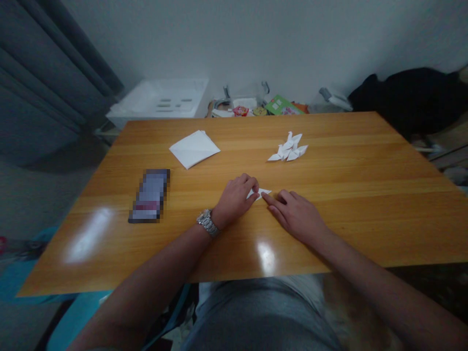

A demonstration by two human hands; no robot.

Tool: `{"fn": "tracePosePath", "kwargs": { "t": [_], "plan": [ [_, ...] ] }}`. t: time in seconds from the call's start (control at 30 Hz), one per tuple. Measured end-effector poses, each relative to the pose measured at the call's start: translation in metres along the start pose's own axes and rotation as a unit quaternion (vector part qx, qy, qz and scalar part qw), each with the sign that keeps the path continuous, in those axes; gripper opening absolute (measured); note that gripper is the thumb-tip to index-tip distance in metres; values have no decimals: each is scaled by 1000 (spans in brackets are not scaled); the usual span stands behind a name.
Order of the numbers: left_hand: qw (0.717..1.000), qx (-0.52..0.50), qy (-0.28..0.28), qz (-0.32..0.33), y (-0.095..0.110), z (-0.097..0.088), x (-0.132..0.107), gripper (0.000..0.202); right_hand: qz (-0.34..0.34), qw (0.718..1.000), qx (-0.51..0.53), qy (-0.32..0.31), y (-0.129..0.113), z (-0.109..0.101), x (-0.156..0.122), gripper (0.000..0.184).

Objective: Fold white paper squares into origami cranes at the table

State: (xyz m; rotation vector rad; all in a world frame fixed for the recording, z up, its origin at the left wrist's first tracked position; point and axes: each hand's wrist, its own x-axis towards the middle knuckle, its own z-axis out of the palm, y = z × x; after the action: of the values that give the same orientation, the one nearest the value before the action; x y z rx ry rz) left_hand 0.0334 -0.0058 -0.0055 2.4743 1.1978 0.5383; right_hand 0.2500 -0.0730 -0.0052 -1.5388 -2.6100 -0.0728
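Observation:
A small white piece of folded paper lies on the wooden table between my two hands. My left hand, with a silver watch on its wrist, is closed on the paper's left end, thumb and fingers curled around it. From the other side, my right hand touches the paper with its stretched-out index fingertip. The thumb of that hand is apart from the index finger, and its other fingers are partly bent. Part of the paper is hidden under my left fingers.
Folded paper birds sit together at the back right of the table. White paper sheets lie at the back left, with a phone nearer me. Behind the table stand a white plastic bin and a green packet.

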Motion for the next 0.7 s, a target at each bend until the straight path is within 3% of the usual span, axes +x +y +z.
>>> {"fn": "tracePosePath", "kwargs": {
  "t": [0.2, 0.7],
  "plan": [
    [1000, -5, -4, -1, 0, -1, 0, 10, 38, 999, 15, 0, 3, 1, 0, 46],
    [999, 43, -18, 20, 2, -4, -2, 16, 44, 996, 76, 32, 9, 7, 1, 45]
  ]
}}
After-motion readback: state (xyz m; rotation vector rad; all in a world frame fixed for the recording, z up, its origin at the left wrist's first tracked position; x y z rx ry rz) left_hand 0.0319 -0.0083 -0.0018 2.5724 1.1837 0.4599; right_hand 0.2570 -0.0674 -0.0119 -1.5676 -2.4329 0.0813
